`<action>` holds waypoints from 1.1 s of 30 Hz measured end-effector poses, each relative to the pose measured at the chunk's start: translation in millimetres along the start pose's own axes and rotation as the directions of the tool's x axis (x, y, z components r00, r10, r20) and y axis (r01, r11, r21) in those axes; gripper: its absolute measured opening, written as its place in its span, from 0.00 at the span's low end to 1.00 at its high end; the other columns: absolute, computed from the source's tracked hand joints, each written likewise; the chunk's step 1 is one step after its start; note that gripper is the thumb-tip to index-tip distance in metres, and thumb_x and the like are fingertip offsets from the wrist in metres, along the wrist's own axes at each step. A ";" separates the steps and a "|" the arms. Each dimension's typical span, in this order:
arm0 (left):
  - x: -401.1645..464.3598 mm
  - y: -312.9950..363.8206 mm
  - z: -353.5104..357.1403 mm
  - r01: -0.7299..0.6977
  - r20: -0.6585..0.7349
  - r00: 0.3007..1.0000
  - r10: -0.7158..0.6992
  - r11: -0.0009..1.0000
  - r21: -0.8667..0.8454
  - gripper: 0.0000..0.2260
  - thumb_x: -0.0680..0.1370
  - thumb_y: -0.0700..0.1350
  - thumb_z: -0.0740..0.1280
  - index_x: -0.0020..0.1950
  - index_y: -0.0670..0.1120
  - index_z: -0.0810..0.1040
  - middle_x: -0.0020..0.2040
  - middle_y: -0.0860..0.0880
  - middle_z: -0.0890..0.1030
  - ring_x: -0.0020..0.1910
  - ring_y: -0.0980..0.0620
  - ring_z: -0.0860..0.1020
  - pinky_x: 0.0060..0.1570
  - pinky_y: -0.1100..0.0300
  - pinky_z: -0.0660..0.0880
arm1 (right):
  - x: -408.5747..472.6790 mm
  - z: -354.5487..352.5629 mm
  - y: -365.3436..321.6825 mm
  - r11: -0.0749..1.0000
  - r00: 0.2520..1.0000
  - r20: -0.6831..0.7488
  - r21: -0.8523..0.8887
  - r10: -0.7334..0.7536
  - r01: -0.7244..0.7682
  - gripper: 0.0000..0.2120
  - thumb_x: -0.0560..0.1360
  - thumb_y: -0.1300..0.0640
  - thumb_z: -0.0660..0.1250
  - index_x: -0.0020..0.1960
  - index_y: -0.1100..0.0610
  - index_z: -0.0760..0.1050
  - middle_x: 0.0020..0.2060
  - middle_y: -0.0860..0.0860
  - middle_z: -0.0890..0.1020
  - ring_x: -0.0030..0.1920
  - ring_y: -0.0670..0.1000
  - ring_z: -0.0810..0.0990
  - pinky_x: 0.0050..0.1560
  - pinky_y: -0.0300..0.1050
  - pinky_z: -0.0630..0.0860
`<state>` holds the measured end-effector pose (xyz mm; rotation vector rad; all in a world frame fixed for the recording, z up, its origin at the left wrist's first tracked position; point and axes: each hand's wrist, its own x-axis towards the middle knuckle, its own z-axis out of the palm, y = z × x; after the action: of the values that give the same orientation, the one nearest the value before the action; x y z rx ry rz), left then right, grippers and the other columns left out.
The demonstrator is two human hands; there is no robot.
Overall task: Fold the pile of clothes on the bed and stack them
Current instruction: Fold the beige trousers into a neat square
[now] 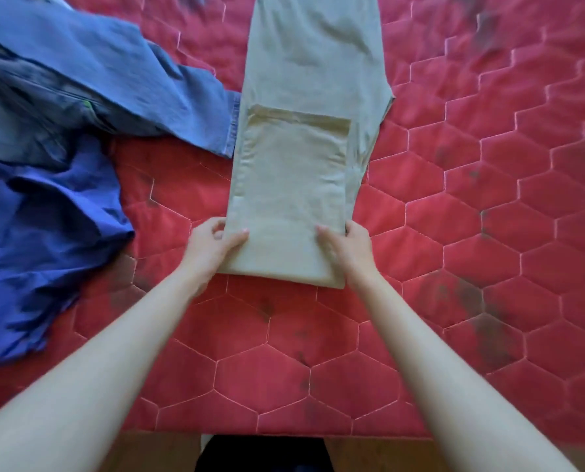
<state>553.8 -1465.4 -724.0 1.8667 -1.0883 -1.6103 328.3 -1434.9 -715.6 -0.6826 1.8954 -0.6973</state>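
Beige trousers [304,137] lie lengthwise down the middle of the red quilted mattress [471,233], their near end doubled over into a thick fold. My left hand [211,248] grips the fold's left edge, thumb on top and fingers underneath. My right hand [347,252] grips the right edge the same way. A pile of unfolded clothes sits at the left: blue denim jeans [90,80] and, nearer me, a crumpled purple-blue garment [45,240].
The mattress's near edge [284,432] runs across the bottom, with brown floor [154,451] and something dark below it. Bare red mattress stretches to the right of the trousers and between my forearms.
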 end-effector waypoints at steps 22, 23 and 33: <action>-119.3 -74.3 -43.8 0.112 0.103 0.985 -0.135 0.973 0.204 0.04 0.75 0.45 0.72 0.49 0.52 0.81 0.44 0.55 0.84 0.47 0.60 0.81 0.49 0.66 0.72 | -171.3 17.1 102.9 0.973 0.948 -0.316 -0.206 0.037 -0.107 0.17 0.76 0.48 0.66 0.64 0.49 0.71 0.53 0.45 0.79 0.55 0.47 0.77 0.54 0.45 0.72; -108.2 -67.6 -42.7 0.105 0.093 0.988 -0.125 0.975 0.195 0.05 0.75 0.45 0.71 0.51 0.50 0.81 0.45 0.54 0.84 0.49 0.57 0.81 0.52 0.63 0.73 | -162.1 18.5 94.8 0.974 0.938 -0.347 -0.208 0.008 -0.085 0.22 0.76 0.49 0.67 0.68 0.50 0.68 0.57 0.45 0.77 0.57 0.46 0.75 0.56 0.45 0.72; 1.0 14.0 5.4 -0.453 0.231 0.840 0.491 0.398 0.798 0.27 0.80 0.45 0.60 0.77 0.42 0.58 0.78 0.43 0.57 0.78 0.45 0.52 0.74 0.49 0.51 | -26.6 35.5 17.3 0.600 0.848 -0.074 -0.738 -0.525 0.307 0.31 0.80 0.51 0.61 0.78 0.59 0.55 0.77 0.57 0.58 0.77 0.56 0.54 0.77 0.51 0.51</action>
<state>544.8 -1473.6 -715.2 1.7453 -2.4188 -0.6901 367.9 -1410.4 -725.4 -1.6556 2.3066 -0.3212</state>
